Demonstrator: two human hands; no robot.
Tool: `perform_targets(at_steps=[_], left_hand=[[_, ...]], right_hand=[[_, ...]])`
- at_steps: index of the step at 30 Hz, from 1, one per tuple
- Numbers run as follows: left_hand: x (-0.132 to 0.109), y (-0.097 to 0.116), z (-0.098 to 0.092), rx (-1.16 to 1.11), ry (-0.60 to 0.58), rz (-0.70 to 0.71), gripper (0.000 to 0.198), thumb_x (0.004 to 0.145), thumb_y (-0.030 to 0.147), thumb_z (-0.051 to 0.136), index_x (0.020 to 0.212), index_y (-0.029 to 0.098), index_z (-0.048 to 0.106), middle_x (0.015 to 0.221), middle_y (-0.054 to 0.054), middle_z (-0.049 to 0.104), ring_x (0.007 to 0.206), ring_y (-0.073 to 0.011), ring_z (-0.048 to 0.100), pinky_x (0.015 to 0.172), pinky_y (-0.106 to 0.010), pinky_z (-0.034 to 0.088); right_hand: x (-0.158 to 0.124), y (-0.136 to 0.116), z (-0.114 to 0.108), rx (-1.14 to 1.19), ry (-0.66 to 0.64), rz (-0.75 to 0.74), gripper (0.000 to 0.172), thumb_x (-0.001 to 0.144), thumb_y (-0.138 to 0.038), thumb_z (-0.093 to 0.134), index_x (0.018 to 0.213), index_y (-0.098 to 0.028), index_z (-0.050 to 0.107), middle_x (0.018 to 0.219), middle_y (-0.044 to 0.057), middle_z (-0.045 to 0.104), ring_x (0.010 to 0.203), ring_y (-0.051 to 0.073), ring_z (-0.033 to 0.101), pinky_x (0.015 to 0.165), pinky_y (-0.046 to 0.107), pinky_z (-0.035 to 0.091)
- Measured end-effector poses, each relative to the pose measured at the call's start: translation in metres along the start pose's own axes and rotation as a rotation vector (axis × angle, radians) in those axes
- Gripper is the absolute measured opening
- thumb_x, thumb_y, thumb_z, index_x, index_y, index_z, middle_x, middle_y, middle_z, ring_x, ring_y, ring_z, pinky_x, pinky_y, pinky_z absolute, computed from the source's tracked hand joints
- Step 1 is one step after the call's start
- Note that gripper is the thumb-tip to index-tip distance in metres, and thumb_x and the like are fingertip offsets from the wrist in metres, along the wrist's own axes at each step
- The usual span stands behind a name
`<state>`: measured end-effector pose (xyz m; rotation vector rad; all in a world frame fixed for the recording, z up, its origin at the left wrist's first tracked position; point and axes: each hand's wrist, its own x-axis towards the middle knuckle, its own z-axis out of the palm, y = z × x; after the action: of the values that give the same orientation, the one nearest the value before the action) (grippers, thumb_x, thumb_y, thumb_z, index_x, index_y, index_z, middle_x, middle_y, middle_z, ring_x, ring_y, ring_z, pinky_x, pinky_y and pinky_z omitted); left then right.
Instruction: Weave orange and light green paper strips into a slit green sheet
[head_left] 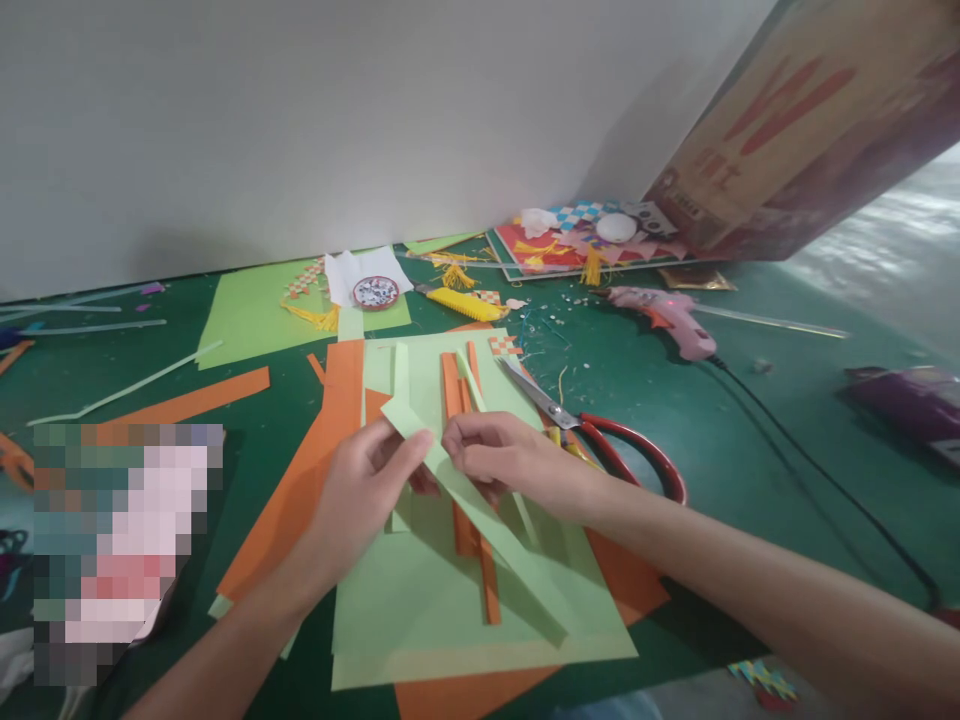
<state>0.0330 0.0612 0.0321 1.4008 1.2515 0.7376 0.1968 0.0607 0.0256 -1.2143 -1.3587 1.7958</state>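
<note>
Left hand (367,490): pinching the upper end of a long light green paper strip (514,558).
Right hand (502,460): gripping the same strip just beside the left hand.
Strip: slanting over the large light green paper sheet (420,600).
Scissors: red-handled metal scissors (600,432) lying at the sheet's right edge.
Glue gun: pink plastic glue gun (667,315) lying beyond the sheet's far right corner.

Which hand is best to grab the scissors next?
Probably the right hand: the scissors lie just beside it, red handles near its wrist. The left hand is farther away, across the strip both hands pinch.
</note>
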Motion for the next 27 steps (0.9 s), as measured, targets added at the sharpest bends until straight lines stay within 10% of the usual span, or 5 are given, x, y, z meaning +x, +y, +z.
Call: perform_targets(at_steps=[12, 19, 27], left_hand=[[0.0019, -0.0005, -0.0060, 0.087, 0.125, 0.050, 0.027, 0.081, 0.039, 0.056, 0.065, 0.018, 0.056, 0.054, 0.000, 0.064, 0.054, -0.0147, 0.060, 0.052, -0.024, 0.043], [-0.0004, 0.0015, -0.0017, 0.031, -0.086, 0.064, 0.018, 0.080, 0.033, 0.057, 0.070, 0.018, 0.059, 0.059, 0.001, 0.064, 0.057, -0.0147, 0.062, 0.056, -0.024, 0.047], [0.0005, 0.0000, -0.0040, 0.040, 0.056, 0.072, 0.027, 0.083, 0.038, 0.054, 0.065, 0.018, 0.056, 0.058, 0.001, 0.063, 0.058, -0.0139, 0.060, 0.058, -0.024, 0.046]], right_hand=[[-0.0021, -0.0028, -0.0003, 0.006, -0.012, 0.031, 0.004, 0.061, -0.018, 0.046, 0.057, -0.018, 0.044, 0.046, -0.007, 0.038, 0.042, 0.006, 0.039, 0.042, 0.019, 0.031], [-0.0015, -0.0013, -0.0011, 0.033, 0.017, 0.004, 0.004, 0.062, -0.018, 0.047, 0.059, -0.018, 0.045, 0.046, -0.007, 0.039, 0.041, 0.005, 0.038, 0.043, 0.019, 0.032], [-0.0011, -0.0007, -0.0005, 0.025, 0.013, 0.016, 0.002, 0.061, -0.018, 0.046, 0.058, -0.018, 0.045, 0.046, -0.007, 0.039, 0.041, 0.006, 0.037, 0.042, 0.019, 0.030]])
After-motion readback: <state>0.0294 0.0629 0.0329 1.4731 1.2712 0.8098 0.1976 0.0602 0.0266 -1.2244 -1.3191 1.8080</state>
